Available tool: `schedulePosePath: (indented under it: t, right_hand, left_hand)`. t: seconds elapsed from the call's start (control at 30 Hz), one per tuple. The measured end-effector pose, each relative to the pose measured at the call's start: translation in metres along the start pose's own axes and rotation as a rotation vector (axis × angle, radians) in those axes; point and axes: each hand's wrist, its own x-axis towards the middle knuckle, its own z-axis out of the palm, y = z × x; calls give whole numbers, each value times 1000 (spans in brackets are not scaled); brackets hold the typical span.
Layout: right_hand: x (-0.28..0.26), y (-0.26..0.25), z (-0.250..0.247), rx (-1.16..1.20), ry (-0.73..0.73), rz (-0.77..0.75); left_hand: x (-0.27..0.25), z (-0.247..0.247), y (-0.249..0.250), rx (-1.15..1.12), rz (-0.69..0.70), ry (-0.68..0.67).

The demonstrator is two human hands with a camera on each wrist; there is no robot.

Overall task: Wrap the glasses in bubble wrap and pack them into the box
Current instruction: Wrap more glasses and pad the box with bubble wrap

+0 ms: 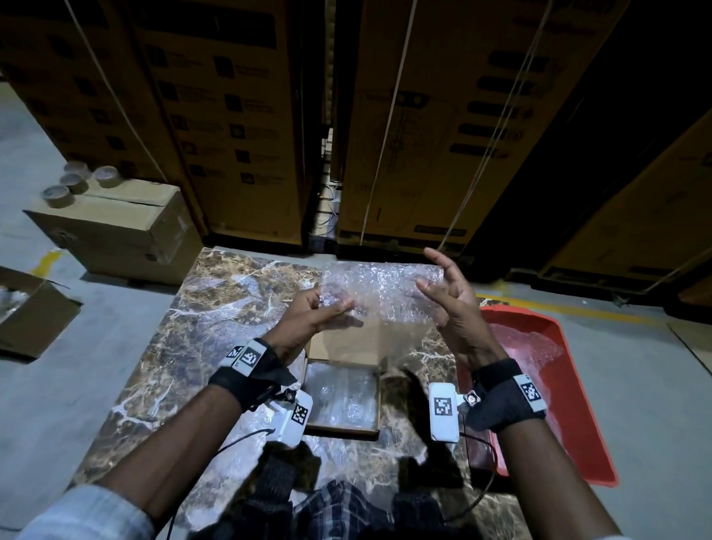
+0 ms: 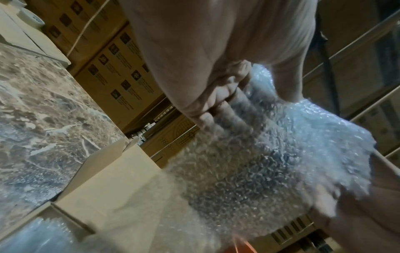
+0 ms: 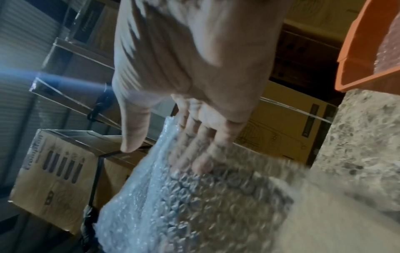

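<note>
A clear sheet of bubble wrap (image 1: 380, 284) (image 2: 259, 162) (image 3: 194, 205) hangs in the air over the far half of the marble table (image 1: 224, 305). My left hand (image 1: 323, 307) (image 2: 205, 51) pinches its left edge between thumb and curled fingers. At the sheet's right edge is my right hand (image 1: 446, 297) (image 3: 194, 59), fingers spread behind the wrap and thumb lifted clear. Below the sheet a small cardboard box (image 1: 340, 429) (image 2: 108, 179) lies open, its lid folded back, with bubble-wrapped contents inside. No bare glasses show.
A red tray (image 1: 583, 419) (image 3: 357, 59) holding more bubble wrap sits at the table's right edge. On the floor to the left stand a closed carton (image 1: 117, 229) with tape rolls (image 1: 75, 183) and an open carton (image 1: 21, 322). Tall cartons (image 1: 231, 104) wall the back.
</note>
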Motion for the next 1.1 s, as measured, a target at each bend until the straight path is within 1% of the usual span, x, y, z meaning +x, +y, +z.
schedulePosePath:
  t: [0.1,0.13,0.2,0.27,0.37,0.47,0.57,0.67,0.77,0.87,0.97,1.1]
  right_hand:
    - [-6,10,-1,-17,-29,260]
    - [-9,13,-1,-58,-32,318]
    - [-13,19,3,-147,-33,364]
    - [-14,24,6,-166,0,346]
    - [-12,26,5,-142,67,312]
    - [-13,23,6,-95,102,311]
    - [-15,19,8,-71,81,310]
    - [-16,19,7,-29,53,323]
    - [-19,17,7,-74,19,342]
    - [-21,18,8,-39,24,296]
    - [-20,21,7,-30,10,271]
    - [-18,25,3,-77,8,238]
  left_hand:
    - [0,4,7,37,-10,32]
    - [-2,6,8,42,-2,27]
    - [-3,3,7,57,-5,34]
    - [-4,-2,3,79,-20,40]
    - [-5,-5,-2,89,-65,63]
    - [-7,-4,-2,98,-81,86]
    - [-5,-7,-6,119,-68,82]
    - [-5,-8,-5,65,-52,72]
    - [-6,-5,-1,72,-27,43]
    - [-9,-4,2,75,-69,24]
    - [-11,-6,0,155,-116,-46]
    - [-13,-7,-2,271,-76,-82]
